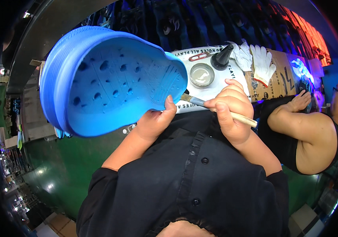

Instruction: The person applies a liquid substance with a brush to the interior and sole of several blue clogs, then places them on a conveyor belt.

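Observation:
A large blue foam clog piece (113,85) is tilted up with its hollow side toward me, and several holes dot its inner face. My left hand (157,118) grips it by the narrow end, thumb over the rim and the other fingers mostly hidden beneath. In my right hand (232,108) is a paintbrush (194,100) with a pale wooden handle and a grey metal band. Its dark bristles sit at the narrow end's edge; whether they touch the foam I cannot tell. Beyond the brush stands a round tub (202,75) of whitish paste.
On the white printed sheet (183,106) are a black cone-topped bottle (222,57) and a red-handled tool (198,56). White work gloves (262,63) lie on brown cardboard (275,81) to the right. A co-worker (307,122) sits close on my right. Dark glossy material (169,23) hangs behind.

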Demonstrator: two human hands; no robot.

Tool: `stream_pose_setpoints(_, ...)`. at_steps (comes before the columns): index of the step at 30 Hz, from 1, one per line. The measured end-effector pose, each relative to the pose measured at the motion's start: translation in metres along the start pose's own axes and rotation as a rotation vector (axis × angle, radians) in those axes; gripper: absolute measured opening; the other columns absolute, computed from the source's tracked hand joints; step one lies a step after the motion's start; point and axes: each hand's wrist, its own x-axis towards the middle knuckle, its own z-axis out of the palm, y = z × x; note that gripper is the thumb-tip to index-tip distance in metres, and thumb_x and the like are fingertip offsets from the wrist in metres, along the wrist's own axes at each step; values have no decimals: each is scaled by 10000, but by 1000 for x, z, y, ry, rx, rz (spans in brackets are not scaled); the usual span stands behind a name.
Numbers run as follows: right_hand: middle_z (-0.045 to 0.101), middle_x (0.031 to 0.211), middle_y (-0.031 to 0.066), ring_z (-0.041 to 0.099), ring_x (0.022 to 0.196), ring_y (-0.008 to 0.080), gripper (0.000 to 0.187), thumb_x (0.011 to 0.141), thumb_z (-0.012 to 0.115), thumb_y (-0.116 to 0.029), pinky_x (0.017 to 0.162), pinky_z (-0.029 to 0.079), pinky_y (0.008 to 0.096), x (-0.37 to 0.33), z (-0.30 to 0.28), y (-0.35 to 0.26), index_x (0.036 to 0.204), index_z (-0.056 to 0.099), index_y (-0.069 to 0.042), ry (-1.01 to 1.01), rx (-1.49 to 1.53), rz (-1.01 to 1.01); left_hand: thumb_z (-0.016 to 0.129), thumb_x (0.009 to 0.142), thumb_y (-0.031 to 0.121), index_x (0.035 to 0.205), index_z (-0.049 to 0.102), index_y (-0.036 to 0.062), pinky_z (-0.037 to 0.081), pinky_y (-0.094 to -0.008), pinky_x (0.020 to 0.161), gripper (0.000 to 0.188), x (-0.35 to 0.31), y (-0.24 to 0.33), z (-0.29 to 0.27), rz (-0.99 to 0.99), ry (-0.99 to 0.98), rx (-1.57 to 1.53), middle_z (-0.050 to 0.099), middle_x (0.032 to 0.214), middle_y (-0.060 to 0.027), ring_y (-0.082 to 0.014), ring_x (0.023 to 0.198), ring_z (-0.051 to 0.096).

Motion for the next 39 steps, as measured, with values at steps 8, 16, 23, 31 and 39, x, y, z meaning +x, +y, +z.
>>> stream_pose_setpoints(8,582,598,22,523,589,184,168,795,574,-93,833,376,372,-8,-12,-3,646,647,-70,35,-73,11,598,767,-11,1244,346,-41,388,-330,924,540,6,-4,-6,151,-182,192,516,1128,-143,-212,1037,519)
stream_pose_setpoints(16,621,628,50,554,619,214,224,825,529,-55,740,392,353,-21,-36,15,617,611,-45,246,33,105,575,785,6,1253,326,-17,495,-352,784,531,48,39,-15,-281,-172,-229,553,1067,-160,-242,877,607)
stream_pose_setpoints(23,592,595,65,523,613,267,183,820,556,-71,706,407,363,-58,-76,33,659,638,-45,335,-44,230,653,711,126,1346,200,-24,487,-237,391,794,112,112,53,-876,-1052,-515,581,967,-168,-164,499,596)
stream_pose_setpoints(31,579,554,44,534,584,201,295,881,477,-104,748,411,341,-81,-110,44,643,637,-35,457,-29,393,641,815,95,1111,434,-101,558,-269,757,410,345,143,273,-512,-303,-874,554,1000,-246,-299,968,596)
stream_pose_setpoints(39,568,613,86,539,575,150,318,914,451,-107,565,425,262,-106,-108,71,681,625,22,464,85,468,564,867,131,1247,417,2,510,-293,746,428,232,121,211,-38,-390,-453,590,973,-147,-212,854,616)
